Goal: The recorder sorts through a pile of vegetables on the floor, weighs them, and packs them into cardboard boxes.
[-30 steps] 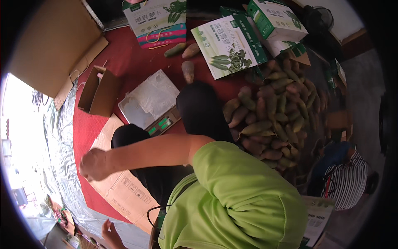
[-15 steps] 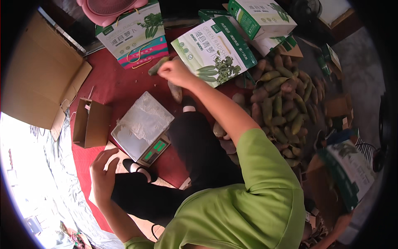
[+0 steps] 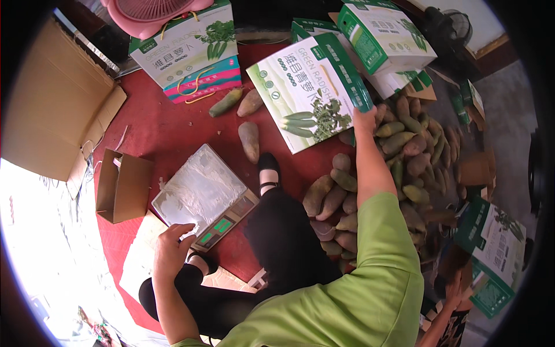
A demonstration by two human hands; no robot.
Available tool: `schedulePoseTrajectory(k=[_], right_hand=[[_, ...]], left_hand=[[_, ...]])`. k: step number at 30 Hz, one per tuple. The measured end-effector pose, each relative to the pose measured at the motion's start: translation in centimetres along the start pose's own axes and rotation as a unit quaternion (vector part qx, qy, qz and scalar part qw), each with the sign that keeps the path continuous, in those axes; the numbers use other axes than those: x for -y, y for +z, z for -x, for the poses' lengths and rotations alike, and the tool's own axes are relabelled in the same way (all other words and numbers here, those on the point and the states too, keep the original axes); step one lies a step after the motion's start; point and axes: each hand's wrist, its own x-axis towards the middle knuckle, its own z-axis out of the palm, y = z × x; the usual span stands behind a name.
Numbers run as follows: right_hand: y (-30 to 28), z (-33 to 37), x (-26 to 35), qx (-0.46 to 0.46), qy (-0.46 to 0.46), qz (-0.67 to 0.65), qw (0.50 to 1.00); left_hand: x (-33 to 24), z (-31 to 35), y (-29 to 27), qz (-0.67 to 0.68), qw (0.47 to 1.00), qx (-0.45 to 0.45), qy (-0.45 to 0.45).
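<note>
My right hand [image 3: 364, 120] grips the right edge of a white and green radish carton [image 3: 306, 95], which rests tilted at the back. My left hand [image 3: 168, 250] hovers at the near edge of a digital scale [image 3: 199, 184], fingers loosely bent with the thumb apart, holding nothing. The scale's silver platform is covered in clear film and bears no radish. Beyond it on the red cloth lie a green radish [image 3: 226, 102], a brownish radish [image 3: 250, 103] and a third, dirt-covered radish [image 3: 248, 141]. A large heap of radishes [image 3: 399, 141] lies to the right, beside my right forearm.
More cartons [image 3: 393, 34] are stacked at the back right. At the back left, a pink basin [image 3: 150, 14] sits on another carton [image 3: 185, 52]. A small brown box [image 3: 124, 188] stands left of the scale. Another person's hand [image 3: 454, 292] is near a carton [image 3: 497, 240] at lower right.
My right hand has left the radishes at the back and moved right to the carton's edge. My left hand has shifted right, toward the scale. The view has moved slightly.
</note>
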Motion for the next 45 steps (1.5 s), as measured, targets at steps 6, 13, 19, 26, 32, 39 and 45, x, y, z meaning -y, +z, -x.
schedulePoseTrajectory(k=[6, 13, 19, 26, 32, 39, 45], right_hand=[[2.2, -4.0, -4.4, -0.015, 0.01, -0.26, 0.966], [-0.6, -3.3, -4.3, 0.025, 0.083, -0.365, 0.927], [-2.3, 1.0, -0.1, 0.258, 0.045, -0.426, 0.866], [-6.2, 5.5, 7.9, 0.132, -0.209, -0.34, 0.908], [-13.5, 8.6, 13.7, 0.076, -0.412, -0.153, 0.895], [-19.0, 15.4, 19.9, 0.12, -0.476, -0.066, 0.869], [-18.3, 23.5, 23.9, 0.188, -0.571, -0.367, 0.709]], left_hand=[[-0.1, -1.0, 0.8, -0.028, 1.0, 0.005, 0.014], [-1.3, -0.7, 0.3, -0.054, 0.998, -0.003, 0.017], [-0.9, 0.0, -0.3, -0.094, 0.995, -0.016, 0.024], [0.2, 1.3, -1.3, -0.077, 0.993, -0.079, 0.04], [1.7, 2.3, -2.5, -0.025, 0.987, -0.139, 0.072], [2.4, 2.9, -3.6, -0.011, 0.979, -0.194, 0.066], [2.1, 3.2, -5.4, 0.045, 0.947, -0.314, 0.05]])
